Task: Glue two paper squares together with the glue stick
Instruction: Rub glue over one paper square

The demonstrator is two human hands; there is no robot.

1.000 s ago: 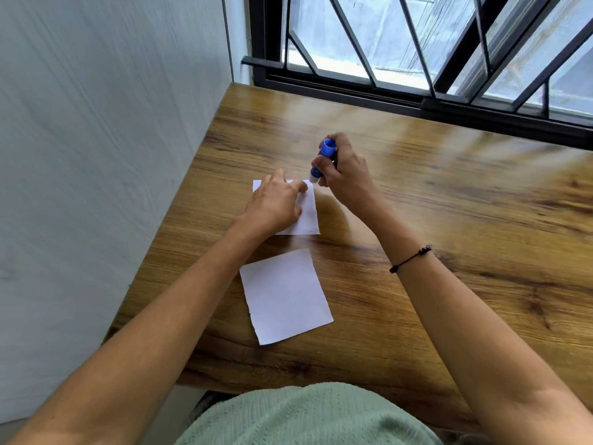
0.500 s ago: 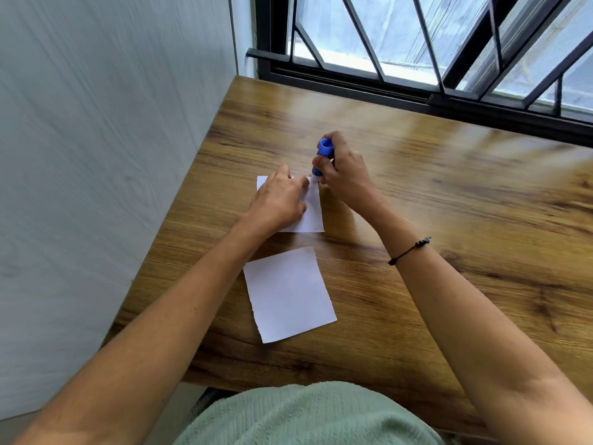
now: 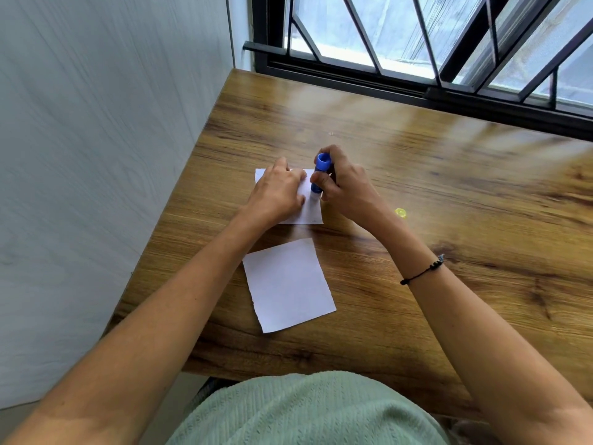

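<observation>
The right hand [image 3: 345, 187] grips the blue plastic glue stick [image 3: 319, 178] on the far white paper square [image 3: 309, 210]; the left hand [image 3: 276, 194] presses it flat. Dragging hard could wrinkle it, or smear glue onto the brown wooden table [image 3: 449, 203].

one view only — a wide-angle camera worn on the head, looking forward and steeply down over the person's own chest and forearms at the wooden table [image 3: 449, 194]. it sits close above the near edge, facing a barred window [image 3: 417, 36] (a wall [image 3: 96, 155] fills the left side).
</observation>
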